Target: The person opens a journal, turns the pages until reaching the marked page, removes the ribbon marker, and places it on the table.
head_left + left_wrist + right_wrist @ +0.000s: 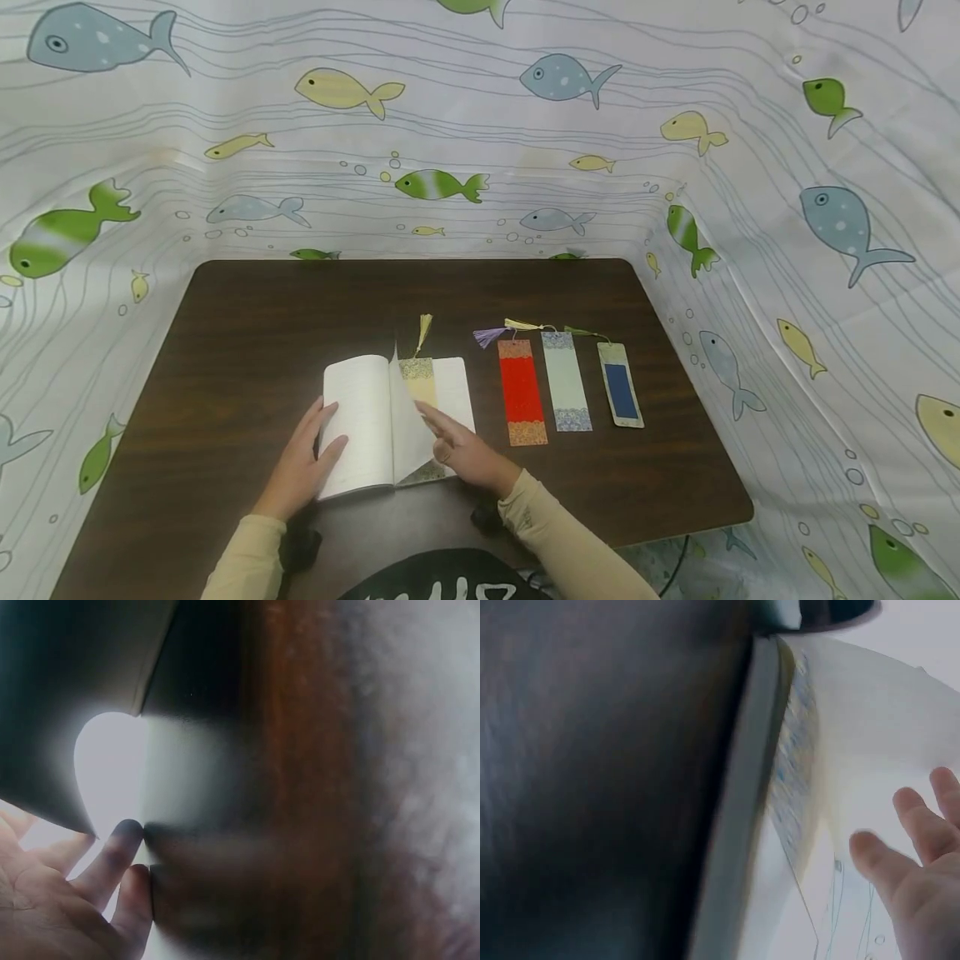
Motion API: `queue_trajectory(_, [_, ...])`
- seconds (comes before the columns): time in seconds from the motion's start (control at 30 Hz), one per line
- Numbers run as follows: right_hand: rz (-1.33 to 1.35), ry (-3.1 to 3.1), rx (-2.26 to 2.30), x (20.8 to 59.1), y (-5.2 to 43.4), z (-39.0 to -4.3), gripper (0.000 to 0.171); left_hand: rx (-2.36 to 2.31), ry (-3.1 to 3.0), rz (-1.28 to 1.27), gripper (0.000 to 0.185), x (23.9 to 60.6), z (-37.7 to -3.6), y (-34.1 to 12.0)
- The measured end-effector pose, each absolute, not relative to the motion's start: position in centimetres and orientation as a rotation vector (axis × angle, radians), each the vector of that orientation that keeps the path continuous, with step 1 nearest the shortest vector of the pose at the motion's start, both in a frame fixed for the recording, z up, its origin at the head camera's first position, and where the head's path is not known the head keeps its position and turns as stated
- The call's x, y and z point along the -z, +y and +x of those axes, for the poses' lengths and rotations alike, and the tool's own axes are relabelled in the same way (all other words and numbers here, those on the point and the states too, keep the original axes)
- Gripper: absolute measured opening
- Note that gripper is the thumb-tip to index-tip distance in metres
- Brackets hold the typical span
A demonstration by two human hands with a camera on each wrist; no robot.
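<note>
An open notebook [358, 421] with white pages lies before me. My left hand [298, 462] rests at its left edge, the thumb over the left page; in the left wrist view its fingers [135, 900] are loosely extended. One page [408, 433] stands partly raised near the spine. My right hand [468, 454] touches this page, its fingers extended and spread in the right wrist view. A cream bookmark [423, 387] with patterned ends and a yellow tassel [425, 325] lies on the right page, its middle partly covered by the raised page.
Right of the notebook lie a red bookmark [521, 392] with a purple tassel [489, 337], a pale green bookmark [564, 379] and a blue-centred bookmark [621, 390]. All are on the dark wooden table [255, 325]. A fish-patterned cloth [465, 125] surrounds it.
</note>
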State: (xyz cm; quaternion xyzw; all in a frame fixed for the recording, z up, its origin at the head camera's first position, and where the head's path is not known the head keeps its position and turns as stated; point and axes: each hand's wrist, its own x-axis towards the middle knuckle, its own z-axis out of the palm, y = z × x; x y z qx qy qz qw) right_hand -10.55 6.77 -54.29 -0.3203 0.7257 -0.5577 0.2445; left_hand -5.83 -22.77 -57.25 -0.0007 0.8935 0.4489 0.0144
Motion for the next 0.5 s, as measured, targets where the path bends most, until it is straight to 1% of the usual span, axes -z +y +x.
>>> queue_trajectory(0.07, [-1.022, 2.051, 1.384, 54.3, 6.2, -10.2, 0.095, -1.417, 2.772, -0.005, 0.057, 57.3, -5.8, -22.7])
queue_trajectory(0.13, [-1.141, 2.114, 1.253, 54.4, 5.6, -10.0, 0.094, -1.452, 2.768, 0.003, 0.054, 57.3, -5.7, -22.7])
queue_trajectory(0.33, [-1.363, 2.28, 0.843, 54.5, 4.3, -9.6, 0.06, -1.681, 2.707, 0.065, 0.053, 57.0, -5.2, -22.6])
queue_trajectory(0.5, [-1.378, 2.345, 0.686, 54.3, 3.9, -9.3, 0.055, -1.786, 2.582, 0.043, 0.056, 56.4, -5.0, -22.9])
